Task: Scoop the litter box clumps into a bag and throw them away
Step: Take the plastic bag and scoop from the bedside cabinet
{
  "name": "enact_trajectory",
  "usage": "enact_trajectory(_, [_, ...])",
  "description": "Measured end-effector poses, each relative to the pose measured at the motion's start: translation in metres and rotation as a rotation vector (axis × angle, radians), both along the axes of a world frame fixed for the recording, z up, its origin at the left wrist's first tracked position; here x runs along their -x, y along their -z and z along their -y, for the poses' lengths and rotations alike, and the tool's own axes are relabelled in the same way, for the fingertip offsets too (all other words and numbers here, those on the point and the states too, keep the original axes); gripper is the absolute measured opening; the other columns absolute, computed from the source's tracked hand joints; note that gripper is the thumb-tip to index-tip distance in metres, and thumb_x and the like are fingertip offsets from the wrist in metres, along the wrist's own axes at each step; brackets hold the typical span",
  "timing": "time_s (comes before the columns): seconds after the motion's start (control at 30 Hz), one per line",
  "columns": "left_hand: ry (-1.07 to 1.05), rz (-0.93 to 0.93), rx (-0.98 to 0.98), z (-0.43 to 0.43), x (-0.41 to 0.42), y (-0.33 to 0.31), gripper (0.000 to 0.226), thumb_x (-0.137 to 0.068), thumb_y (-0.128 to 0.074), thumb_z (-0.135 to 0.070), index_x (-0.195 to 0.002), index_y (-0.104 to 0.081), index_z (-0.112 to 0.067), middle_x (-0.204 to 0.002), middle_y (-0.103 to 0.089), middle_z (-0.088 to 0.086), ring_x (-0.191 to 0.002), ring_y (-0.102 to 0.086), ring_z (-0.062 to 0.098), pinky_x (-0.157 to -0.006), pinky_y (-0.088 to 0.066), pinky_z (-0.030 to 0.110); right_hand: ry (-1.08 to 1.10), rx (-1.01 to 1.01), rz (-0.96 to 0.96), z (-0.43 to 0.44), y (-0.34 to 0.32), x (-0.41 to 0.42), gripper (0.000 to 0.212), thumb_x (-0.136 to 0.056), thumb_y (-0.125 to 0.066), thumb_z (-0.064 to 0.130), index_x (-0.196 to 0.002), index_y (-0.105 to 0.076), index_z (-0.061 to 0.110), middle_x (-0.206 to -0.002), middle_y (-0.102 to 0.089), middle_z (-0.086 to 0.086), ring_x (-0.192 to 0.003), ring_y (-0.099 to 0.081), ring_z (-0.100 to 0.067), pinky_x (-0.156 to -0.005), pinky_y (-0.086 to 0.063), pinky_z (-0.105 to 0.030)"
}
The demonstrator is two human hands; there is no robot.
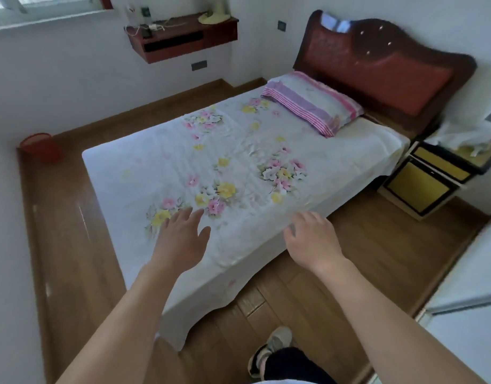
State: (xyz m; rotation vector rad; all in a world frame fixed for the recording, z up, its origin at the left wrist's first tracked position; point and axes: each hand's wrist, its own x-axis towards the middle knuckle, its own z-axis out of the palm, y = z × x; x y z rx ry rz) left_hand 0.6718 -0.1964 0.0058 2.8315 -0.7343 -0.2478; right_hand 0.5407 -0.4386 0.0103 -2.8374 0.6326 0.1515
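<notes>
**Both hands empty over the foot of a flowered bed**

The left hand [180,239] reaches forward with its fingers straight and spread wide, holding nothing, over the near end of a white bedsheet printed with pink and yellow flowers [238,162]. The right hand [310,239] is beside it to the right, fingers loosely curled and also empty, above the sheet's near right edge. Whether either hand touches the cloth cannot be told.

A pink-and-purple striped pillow [313,106] lies at the far end of the bed, against a dark red padded wooden headboard [382,70]. Right of the bed stands a yellow-and-black nightstand [432,178]. A red mesh basket [39,146] sits on the brown wooden floor [72,231] in the far left corner, well apart from both hands. A red-brown wall shelf [183,37] hangs on the far wall. A grey-white shoe [274,345] shows near the bottom edge.

Where the litter box and bag are cannot be told from this view.
</notes>
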Motion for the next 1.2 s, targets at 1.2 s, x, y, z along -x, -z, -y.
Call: enact_trajectory(1.2, [0.866, -0.029, -0.013, 0.643, -0.233, -0.002, 0.055, -0.101, -0.033, -0.046, -0.149, -0.034, -0.022, -0.157, -0.034, 0.004, -0.145, -0.027, 0.024, -0.119, -0.022, 0.045, 0.886, 0.0, -0.033, 0.457, -0.001, -0.09, 0.053, -0.103, -0.031, 0.045, -0.149, -0.037, 0.022, -0.153, -0.043, 0.001, -0.141, -0.039, -0.021, -0.114, -0.038, -0.04])
